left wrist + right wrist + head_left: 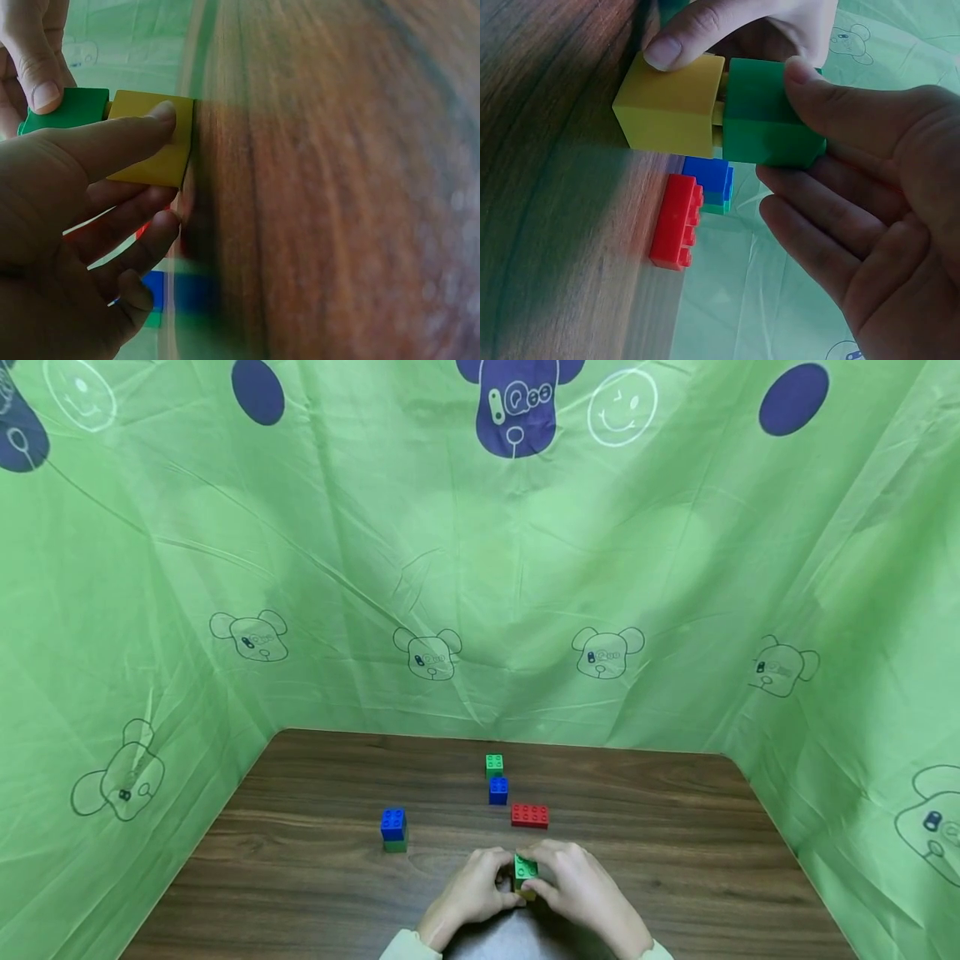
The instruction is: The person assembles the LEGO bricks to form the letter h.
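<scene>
Near the front of the table, a green brick [526, 867] sits above a yellow brick [671, 116]. A narrow gap with studs showing separates the two in the right wrist view. My left hand [476, 887] pinches the yellow brick at the bottom, its thumb across one face. My right hand [579, 887] holds the green brick between thumb and fingers. The yellow brick's lower edge is at or close to the tabletop; contact cannot be made out for certain.
Beyond my hands lies a red brick [529, 816], longer than the others. Behind it are a blue brick [498, 792] and another green brick [494, 765]. To the left stands a blue brick on a green one [395, 846]. Green cloth [510, 702] hangs around the wooden table [315, 843].
</scene>
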### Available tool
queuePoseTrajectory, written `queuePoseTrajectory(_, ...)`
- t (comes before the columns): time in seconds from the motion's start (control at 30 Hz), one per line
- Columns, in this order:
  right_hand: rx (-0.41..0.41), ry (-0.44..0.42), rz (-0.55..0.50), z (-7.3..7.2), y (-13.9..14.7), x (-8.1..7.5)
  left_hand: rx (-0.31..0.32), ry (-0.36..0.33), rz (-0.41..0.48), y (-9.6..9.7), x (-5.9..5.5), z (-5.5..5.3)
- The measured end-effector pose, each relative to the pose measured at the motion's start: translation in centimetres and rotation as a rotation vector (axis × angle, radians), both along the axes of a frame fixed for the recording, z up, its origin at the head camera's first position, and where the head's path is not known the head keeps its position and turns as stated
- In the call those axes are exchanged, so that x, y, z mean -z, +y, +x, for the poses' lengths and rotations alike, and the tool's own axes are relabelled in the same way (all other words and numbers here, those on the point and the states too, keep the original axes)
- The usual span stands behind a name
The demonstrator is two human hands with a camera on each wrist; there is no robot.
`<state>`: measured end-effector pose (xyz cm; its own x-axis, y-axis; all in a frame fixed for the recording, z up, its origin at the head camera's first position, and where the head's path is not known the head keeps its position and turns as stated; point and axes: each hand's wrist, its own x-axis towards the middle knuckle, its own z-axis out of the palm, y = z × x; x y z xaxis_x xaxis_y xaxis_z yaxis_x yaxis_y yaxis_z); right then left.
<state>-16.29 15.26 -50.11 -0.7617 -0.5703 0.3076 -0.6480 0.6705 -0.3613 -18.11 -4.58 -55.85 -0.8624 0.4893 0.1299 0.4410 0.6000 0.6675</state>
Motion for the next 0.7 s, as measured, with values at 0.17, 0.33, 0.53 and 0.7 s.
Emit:
queuePoseTrajectory(0.17,-0.008,0.006,-0.013,-0.04,0.0,0.07,-0.013,0.007,-0.031,0.04,-0.03,0.01)
queuePoseTrajectory(0.33,-0.008,0.005,-0.021,-0.03,0.02,0.08,-0.017,0.013,-0.043,0.0,-0.14,0.02)
queuePoseTrajectory(0.53,-0.01,0.019,-0.053,-0.1,0.3,0.55,-0.027,-0.013,-0.058,0.0,-0.24,0.06)
queuePoseTrajectory(0.7,0.01,0.032,-0.058,0.29,0.21,0.74,-0.018,-0.013,-0.056,0.02,-0.28,0.1)
